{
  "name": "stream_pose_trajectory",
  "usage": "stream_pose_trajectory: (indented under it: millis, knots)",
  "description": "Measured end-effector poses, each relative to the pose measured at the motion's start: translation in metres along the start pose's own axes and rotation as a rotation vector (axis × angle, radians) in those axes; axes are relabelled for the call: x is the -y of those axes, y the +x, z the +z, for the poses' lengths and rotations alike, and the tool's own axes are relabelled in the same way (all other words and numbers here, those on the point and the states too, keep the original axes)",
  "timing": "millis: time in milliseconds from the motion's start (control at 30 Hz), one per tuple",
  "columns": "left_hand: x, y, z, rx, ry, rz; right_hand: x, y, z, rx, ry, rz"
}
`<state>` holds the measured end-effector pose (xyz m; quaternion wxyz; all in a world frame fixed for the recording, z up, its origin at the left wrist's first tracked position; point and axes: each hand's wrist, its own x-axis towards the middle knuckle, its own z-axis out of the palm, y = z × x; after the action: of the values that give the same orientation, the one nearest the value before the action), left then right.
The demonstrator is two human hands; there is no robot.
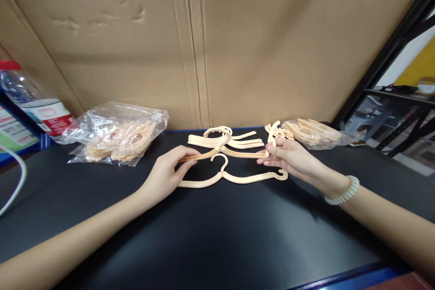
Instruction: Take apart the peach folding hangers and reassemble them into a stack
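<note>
A cream plastic folding hanger [246,154] is held up off the table, its hook pointing up. My left hand [170,165] pinches the hanger's left end between thumb and fingers. At its right end, my right hand [288,156] grips the arm tip together with a small cream hook piece [272,131] that stands up from the fingers. Below lies a second hanger [249,178] with a curled hook piece [282,174] at its right end; its left tip is partly behind my left hand. Just behind the held one are several stacked hanger parts [238,144].
A clear bag of cream parts [125,140] rests at the left, near a large plastic bottle [34,99]. Loose hook pieces [280,132] and another bag [314,135] sit at the back right. A cardboard wall [272,45] closes off the back of the black table [217,235].
</note>
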<state>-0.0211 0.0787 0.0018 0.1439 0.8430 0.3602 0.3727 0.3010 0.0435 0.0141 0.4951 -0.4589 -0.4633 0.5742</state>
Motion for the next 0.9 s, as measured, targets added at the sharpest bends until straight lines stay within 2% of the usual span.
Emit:
stream_pose_trajectory:
  millis: [233, 900]
  knots:
    - [-0.001, -0.001, -0.001, -0.004, 0.025, 0.003, -0.004, -0.001, 0.005, -0.054, -0.032, -0.109]
    - [-0.004, -0.002, -0.001, 0.045, -0.022, -0.041, -0.011, 0.004, 0.005, -0.135, -0.022, -0.242]
